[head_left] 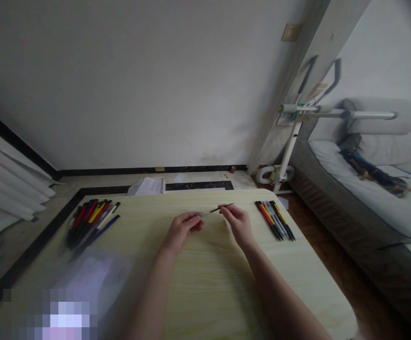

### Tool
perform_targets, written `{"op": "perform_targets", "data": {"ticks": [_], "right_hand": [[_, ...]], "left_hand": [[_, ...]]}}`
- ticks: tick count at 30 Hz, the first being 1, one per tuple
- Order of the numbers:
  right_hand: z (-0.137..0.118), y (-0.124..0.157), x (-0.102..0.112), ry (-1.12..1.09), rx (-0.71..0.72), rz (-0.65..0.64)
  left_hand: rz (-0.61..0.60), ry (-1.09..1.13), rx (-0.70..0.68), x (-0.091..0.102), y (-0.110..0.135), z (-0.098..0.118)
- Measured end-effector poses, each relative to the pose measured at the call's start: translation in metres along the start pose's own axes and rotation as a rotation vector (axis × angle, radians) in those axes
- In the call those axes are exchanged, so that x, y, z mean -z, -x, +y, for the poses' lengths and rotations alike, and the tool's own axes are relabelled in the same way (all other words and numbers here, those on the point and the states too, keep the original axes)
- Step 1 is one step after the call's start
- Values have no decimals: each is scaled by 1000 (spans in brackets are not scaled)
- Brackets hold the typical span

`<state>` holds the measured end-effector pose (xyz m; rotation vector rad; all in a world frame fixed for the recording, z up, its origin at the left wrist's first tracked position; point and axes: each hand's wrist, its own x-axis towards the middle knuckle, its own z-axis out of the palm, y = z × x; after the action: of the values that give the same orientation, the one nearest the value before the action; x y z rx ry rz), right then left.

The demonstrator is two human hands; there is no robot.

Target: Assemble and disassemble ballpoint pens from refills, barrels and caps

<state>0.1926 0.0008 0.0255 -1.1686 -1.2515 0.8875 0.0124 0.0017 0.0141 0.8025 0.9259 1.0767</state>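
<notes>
Between my two hands, above the middle of the table, is a thin dark pen refill [215,209], tilted up to the right. My left hand [184,227] is closed around its paler left end; whether a clear barrel is inside those fingers I cannot tell. My right hand [239,222] pinches the refill near its right end, and the fine tip sticks out past the fingertips. To the right of that hand, a row of pens [275,220] in red, yellow, clear and black lies side by side. A looser pile of pens [91,218] in mixed colours lies at the left.
A clear plastic bag or sheet [116,269] lies at the table's [208,293] left front. Beyond the far edge, a box with papers [147,186] stands on the floor. White exercise equipment [290,146] and a grey sofa [378,198] are at the right, a curtain [7,174] at the left.
</notes>
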Motion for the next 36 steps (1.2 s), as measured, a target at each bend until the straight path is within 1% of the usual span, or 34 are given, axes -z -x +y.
{"op": "perform_targets", "data": {"ticks": [4,7,10,14,18,23,26,31,36], "right_hand": [[4,-1,3,41,-15,-26],[6,-5,8,41,-25,16],[7,-10,14,88,-7,66],[5,-13,18,192,-11,55],[1,-11,17,353,-27,-28],[-2,-4,22,650,86,-181],[3,3,27,774,107,-243],[12,13,29,814,109,-248],[11,15,26,869,118,-269]], "left_hand": [[6,41,-7,0,0,0],[22,116,-11,2,-2,-1],[27,243,-15,5,-5,0],[3,333,-8,8,-5,-1],[-13,382,-15,11,-5,-2],[-25,467,-18,13,-6,0],[-28,514,-21,14,-6,1],[-19,554,-32,15,-6,0],[-24,566,-29,16,-6,1]]}}
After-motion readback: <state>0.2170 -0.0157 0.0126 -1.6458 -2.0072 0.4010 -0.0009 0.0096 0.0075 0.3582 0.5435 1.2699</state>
